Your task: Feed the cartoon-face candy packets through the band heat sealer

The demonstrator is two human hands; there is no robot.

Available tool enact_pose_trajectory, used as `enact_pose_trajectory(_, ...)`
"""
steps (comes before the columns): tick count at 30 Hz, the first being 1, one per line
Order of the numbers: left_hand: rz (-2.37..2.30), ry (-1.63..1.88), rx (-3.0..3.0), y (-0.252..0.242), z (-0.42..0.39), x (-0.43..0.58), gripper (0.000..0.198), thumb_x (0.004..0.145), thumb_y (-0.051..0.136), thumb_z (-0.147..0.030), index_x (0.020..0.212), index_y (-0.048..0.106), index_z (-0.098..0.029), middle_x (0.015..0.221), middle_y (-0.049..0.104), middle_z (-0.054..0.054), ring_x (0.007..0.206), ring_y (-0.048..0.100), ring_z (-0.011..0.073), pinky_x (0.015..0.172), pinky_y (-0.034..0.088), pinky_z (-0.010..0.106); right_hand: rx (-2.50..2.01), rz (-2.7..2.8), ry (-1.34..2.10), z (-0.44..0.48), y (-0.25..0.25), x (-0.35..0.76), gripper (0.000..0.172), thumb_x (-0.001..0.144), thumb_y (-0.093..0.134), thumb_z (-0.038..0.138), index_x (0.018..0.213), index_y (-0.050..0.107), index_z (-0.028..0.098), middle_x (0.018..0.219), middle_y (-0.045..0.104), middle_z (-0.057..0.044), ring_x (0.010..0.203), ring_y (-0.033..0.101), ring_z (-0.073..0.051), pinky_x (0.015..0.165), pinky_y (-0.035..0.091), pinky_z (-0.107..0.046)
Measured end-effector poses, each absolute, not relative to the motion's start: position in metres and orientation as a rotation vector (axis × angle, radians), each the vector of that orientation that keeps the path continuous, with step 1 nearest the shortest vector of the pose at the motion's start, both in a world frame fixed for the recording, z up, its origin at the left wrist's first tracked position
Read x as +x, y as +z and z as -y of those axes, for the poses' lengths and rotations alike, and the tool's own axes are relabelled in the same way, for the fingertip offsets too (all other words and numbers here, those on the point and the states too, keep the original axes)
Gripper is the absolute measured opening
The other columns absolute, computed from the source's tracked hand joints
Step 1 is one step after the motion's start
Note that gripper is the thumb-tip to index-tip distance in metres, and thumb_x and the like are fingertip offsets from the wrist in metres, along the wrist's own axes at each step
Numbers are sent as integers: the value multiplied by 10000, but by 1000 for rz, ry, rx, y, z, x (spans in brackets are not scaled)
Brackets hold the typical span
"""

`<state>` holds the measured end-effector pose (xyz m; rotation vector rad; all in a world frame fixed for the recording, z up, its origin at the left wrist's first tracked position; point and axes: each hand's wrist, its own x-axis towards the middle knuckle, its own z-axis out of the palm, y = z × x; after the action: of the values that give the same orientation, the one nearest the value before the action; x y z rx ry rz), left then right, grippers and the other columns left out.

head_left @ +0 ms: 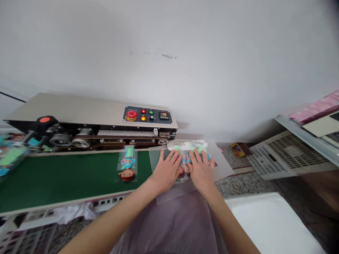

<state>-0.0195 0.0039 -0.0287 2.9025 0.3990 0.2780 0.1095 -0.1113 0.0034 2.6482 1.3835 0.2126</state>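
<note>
My left hand (167, 170) and my right hand (201, 170) lie flat side by side, fingers spread, pressing on clear packets of printed socks (186, 161) at the right end of the sealer's feed plate. White header cards (191, 144) of those packets show just beyond my fingertips. One sealed sock packet (127, 164) with a cartoon face rides on the green conveyor belt (58, 178) to the left of my hands. The band sealing machine (87, 118) stands behind the belt, with its control panel (147, 115) lit.
Finished packets (10, 155) pile at the belt's far left. A white perforated crate (284, 155) and a metal shelf (304, 134) with pink stock stand at the right. A white sheet (267, 220) lies at my right knee; a small yellow box (237, 149) sits on the speckled floor.
</note>
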Motion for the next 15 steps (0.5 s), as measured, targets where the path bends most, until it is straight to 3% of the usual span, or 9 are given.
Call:
enact_pose_trajectory(6, -462, 334, 2918, -41, -20, -50, 564, 1074, 222, -438, 1567, 338, -193, 1650, 292, 95, 1545, 217, 268, 1233, 63, 657, 2596, -1688, 91, 107, -6, 101, 509, 1049, 363, 313, 1557, 376, 326, 1613, 375, -17, 1506, 257, -342, 1183, 176, -633)
enact_pose_trajectory(9, -522, 283, 2915, -34, -31, -67, 558, 1073, 232, -425, 1563, 344, -184, 1651, 285, 97, 1546, 214, 272, 1226, 66, 674, 2569, -1746, 79, 100, -2, 96, 530, 1045, 369, 286, 1574, 344, 301, 1618, 365, -39, 1507, 258, -347, 1180, 196, -632)
enact_pose_trajectory(15, -750, 188, 2902, -3, -27, -70, 504, 1043, 351, -306, 1486, 471, -96, 1605, 361, 173, 1506, 299, 357, 1211, 86, 703, 2633, -1621, 177, 100, 4, 91, 477, 1024, 440, 266, 1497, 484, 222, 1571, 446, -103, 1490, 291, -373, 1181, 151, -656)
